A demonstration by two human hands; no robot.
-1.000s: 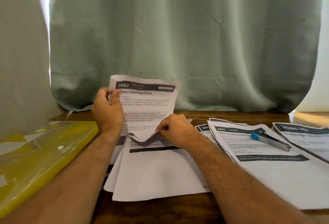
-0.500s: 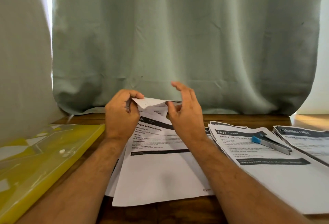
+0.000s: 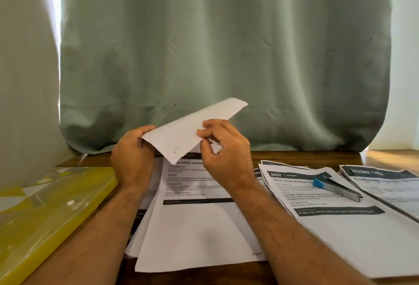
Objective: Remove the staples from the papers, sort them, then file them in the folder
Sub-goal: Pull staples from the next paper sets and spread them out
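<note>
A white sheet (image 3: 188, 130) is held up above the table with its blank back toward me; small staple holes show near its lower corner. My left hand (image 3: 132, 160) grips its left edge. My right hand (image 3: 226, 157) pinches its right edge between thumb and fingers. Under my hands lies a pile of printed papers (image 3: 197, 221). A second pile headed "2437 Kitchen" (image 3: 340, 228) lies to the right, with a blue-tipped metal staple remover (image 3: 335, 186) resting on it. A yellow translucent folder (image 3: 45, 212) lies at the left.
A third pile of papers (image 3: 390, 185) sits at the far right edge. The wooden table (image 3: 306, 156) ends at a grey-green curtain (image 3: 215, 58) right behind the papers. Bare wood shows along the front edge.
The sheet went from upright with its print facing me to folded over, and now shows its blank back. My right hand moved from its bottom edge up to its right edge.
</note>
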